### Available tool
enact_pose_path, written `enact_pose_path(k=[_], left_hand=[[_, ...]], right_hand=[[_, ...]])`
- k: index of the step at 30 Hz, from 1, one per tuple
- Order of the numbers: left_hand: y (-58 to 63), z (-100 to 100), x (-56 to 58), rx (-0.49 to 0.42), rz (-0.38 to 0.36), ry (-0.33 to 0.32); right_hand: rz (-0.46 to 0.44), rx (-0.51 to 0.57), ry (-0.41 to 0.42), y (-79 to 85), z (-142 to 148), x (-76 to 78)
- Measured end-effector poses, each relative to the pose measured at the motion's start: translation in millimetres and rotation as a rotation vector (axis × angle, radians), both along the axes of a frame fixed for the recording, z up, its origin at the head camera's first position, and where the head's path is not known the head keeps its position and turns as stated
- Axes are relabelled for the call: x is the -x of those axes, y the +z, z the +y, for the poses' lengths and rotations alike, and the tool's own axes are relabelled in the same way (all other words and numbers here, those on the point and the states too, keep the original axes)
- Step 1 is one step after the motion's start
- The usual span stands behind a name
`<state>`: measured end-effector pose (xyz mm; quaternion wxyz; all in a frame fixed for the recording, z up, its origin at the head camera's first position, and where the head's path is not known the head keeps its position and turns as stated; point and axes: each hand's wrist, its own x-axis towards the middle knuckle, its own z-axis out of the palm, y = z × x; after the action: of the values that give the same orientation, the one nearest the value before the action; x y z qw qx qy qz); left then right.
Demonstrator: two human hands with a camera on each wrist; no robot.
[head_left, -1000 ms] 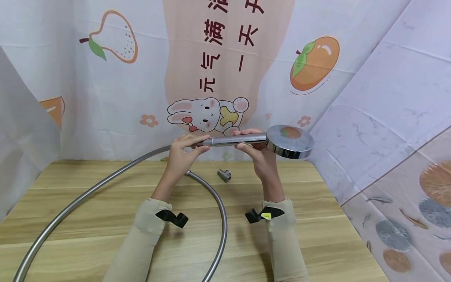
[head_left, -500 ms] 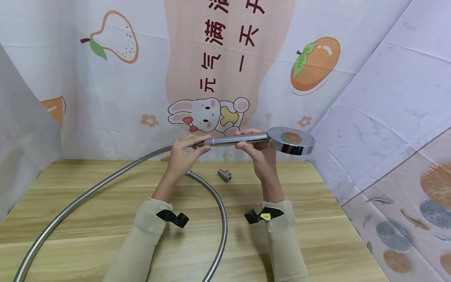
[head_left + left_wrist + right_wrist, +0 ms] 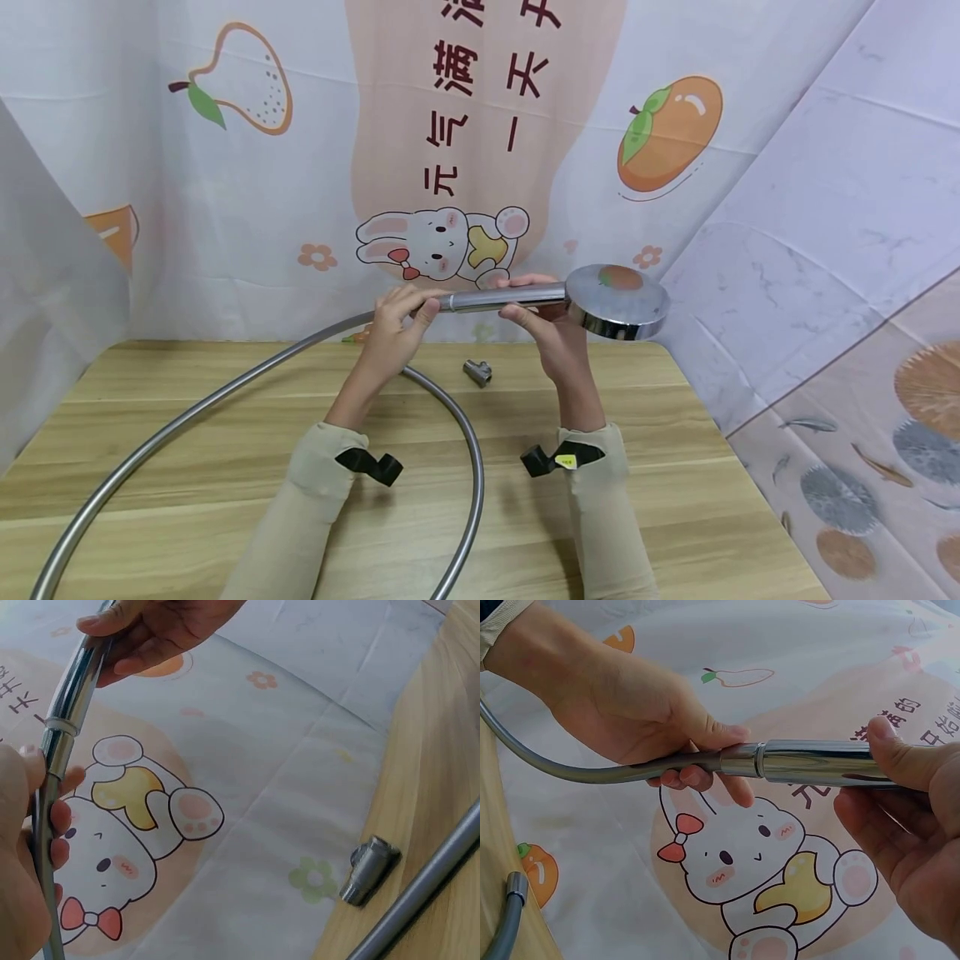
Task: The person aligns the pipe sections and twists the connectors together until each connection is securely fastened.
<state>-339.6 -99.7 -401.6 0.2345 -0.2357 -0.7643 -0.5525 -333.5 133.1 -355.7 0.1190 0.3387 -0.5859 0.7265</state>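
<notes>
A chrome shower head (image 3: 618,302) is held up above the far part of the table, its round face turned upward. My right hand (image 3: 561,342) grips its handle (image 3: 821,762), thumb on the near side and fingers on the far side. The grey metal shower hose (image 3: 172,427) meets the handle end at a chrome connector nut (image 3: 740,760). At that joint my left hand (image 3: 392,335) holds the hose, fingers curled round it and thumb along the nut. Nut and handle sit end to end, with a narrow ring showing between them.
On the wooden table (image 3: 660,467) lies a small metal tee fitting (image 3: 477,372), between the two forearms. The hose loops left and back across the table; its other end (image 3: 516,885) lies near the far edge. A printed cloth (image 3: 300,192) hangs behind.
My left hand has shifted slightly right along the hose and its thumb has moved up over the joint. The shower head's face tilted flatter, then back. My right hand keeps its grip.
</notes>
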Motion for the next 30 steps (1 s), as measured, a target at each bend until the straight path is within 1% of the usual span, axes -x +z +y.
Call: enact_pose_path(k=[4, 9, 15, 22, 27, 30], left_hand=[[1.3, 0.1, 0.6, -0.045, 0.006, 0.004], [3.3, -0.6, 0.1, -0.085, -0.011, -0.015], [4.5, -0.3, -0.1, -0.089, -0.018, -0.024], [4.7, -0.3, -0.9, -0.049, -0.019, -0.006], [5.1, -0.6, -1.2, -0.072, -0.036, -0.014], [4.6, -0.6, -1.2, -0.080, -0.037, -0.021]], right_hand=[[0.023, 0.001, 0.031, 1.1, 0.3, -0.7], [0.052, 0.006, 0.027, 1.7, 0.8, 0.1], [0.043, 0.000, 0.014, 1.6, 1.8, 0.1], [0.040, -0.007, 0.009, 1.6, 1.9, 0.1], [0.065, -0.009, 0.021, 1.5, 1.8, 0.9], [0.066, -0.003, 0.029, 1.0, 1.5, 1.4]])
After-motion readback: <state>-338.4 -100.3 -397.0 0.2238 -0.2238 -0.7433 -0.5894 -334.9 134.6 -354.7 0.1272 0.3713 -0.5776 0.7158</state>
